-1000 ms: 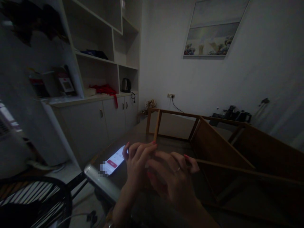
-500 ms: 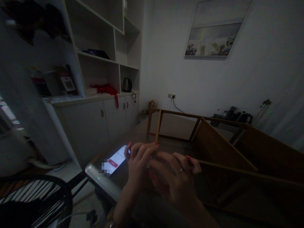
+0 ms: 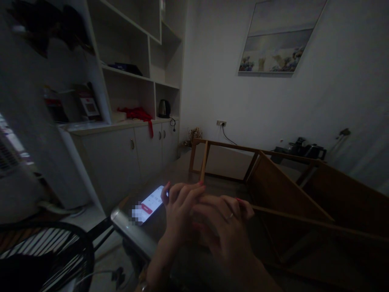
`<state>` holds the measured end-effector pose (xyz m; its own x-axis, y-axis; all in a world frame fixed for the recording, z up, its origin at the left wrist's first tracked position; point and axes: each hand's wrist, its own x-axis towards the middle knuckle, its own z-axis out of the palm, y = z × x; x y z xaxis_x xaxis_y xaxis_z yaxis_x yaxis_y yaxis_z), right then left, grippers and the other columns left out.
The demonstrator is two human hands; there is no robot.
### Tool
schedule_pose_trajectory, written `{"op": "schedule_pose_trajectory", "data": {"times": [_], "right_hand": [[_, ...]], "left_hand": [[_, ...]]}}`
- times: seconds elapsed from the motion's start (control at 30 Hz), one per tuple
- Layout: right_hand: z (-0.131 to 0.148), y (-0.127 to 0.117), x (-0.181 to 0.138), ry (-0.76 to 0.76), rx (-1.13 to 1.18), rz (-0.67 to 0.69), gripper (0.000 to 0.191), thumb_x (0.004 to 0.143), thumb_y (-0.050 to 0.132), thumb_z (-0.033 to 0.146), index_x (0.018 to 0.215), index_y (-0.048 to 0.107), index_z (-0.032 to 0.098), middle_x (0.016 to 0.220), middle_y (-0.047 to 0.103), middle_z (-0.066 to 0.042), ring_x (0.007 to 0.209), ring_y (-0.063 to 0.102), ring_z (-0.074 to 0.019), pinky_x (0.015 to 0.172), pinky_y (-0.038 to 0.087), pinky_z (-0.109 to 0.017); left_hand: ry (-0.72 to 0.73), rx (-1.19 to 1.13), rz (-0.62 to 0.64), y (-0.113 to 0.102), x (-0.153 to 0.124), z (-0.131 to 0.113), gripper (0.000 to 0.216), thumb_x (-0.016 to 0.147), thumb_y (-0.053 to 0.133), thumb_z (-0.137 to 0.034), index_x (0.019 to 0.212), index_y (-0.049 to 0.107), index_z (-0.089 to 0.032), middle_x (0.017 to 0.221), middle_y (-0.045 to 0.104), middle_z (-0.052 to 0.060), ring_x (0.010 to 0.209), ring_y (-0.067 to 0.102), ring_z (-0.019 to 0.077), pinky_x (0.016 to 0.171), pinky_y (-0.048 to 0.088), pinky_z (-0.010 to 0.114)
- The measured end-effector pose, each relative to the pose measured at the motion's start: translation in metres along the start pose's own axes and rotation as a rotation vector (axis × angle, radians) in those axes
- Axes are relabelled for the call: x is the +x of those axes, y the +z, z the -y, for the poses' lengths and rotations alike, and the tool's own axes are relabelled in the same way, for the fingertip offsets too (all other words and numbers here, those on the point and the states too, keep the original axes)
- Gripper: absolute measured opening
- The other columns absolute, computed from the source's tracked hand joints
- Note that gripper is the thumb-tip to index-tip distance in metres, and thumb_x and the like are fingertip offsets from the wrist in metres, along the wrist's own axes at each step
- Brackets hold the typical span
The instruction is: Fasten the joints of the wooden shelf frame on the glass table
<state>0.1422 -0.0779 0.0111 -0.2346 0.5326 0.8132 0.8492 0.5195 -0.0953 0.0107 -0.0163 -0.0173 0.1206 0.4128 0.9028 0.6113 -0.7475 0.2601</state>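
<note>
Both hands meet low in the middle of the view, above a dark table (image 3: 179,169). My left hand (image 3: 178,209) is closed, its fingers bent and its fingertips against my right hand. My right hand (image 3: 226,227), with a ring on one finger, is curled with the thumb tucked under. Whatever lies between the two hands is hidden by the fingers and the dim light. A wooden shelf frame (image 3: 291,215) lies on its side on the table, one rail running up to my right fingertips. Left of my left hand, a phone (image 3: 152,202) with a lit screen lies flat.
A black slatted chair (image 3: 60,233) stands at the lower left, by the table's rounded metallic edge (image 3: 130,233). White cabinets (image 3: 112,162) with open shelves line the left wall. One kettle (image 3: 164,108) sits on the counter; dark appliances (image 3: 313,150) stand behind the frame.
The whole view has shifted slightly, so the room sits a little further right. My hands stay together in nearly the same pose, with the right fingers drawn slightly inward.
</note>
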Motion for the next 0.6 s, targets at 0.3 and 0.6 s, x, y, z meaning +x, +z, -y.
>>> {"op": "schedule_pose_trajectory", "data": {"times": [0.3, 0.6], "right_hand": [[0.004, -0.009, 0.006, 0.007, 0.181, 0.011, 0.019, 0.100, 0.047, 0.033, 0.109, 0.064, 0.029, 0.104, 0.067, 0.001, 0.093, 0.053, -0.0177, 0.083, 0.032, -0.033], [0.001, -0.013, 0.007, -0.154, 0.208, 0.000, 0.028, 0.101, 0.045, 0.022, 0.115, 0.067, 0.029, 0.091, 0.060, -0.002, 0.087, 0.052, -0.0154, 0.079, 0.043, -0.028]], "left_hand": [[-0.020, -0.008, 0.078, -0.005, 0.000, 0.002, 0.026, 0.092, 0.051, -0.033, 0.116, 0.060, -0.029, 0.108, 0.072, 0.001, 0.101, 0.051, 0.0226, 0.107, 0.020, 0.041], [0.017, -0.042, 0.029, -0.004, 0.003, 0.000, 0.031, 0.094, 0.045, -0.041, 0.115, 0.062, -0.026, 0.111, 0.072, 0.002, 0.101, 0.052, 0.0215, 0.108, 0.017, 0.039]]}}
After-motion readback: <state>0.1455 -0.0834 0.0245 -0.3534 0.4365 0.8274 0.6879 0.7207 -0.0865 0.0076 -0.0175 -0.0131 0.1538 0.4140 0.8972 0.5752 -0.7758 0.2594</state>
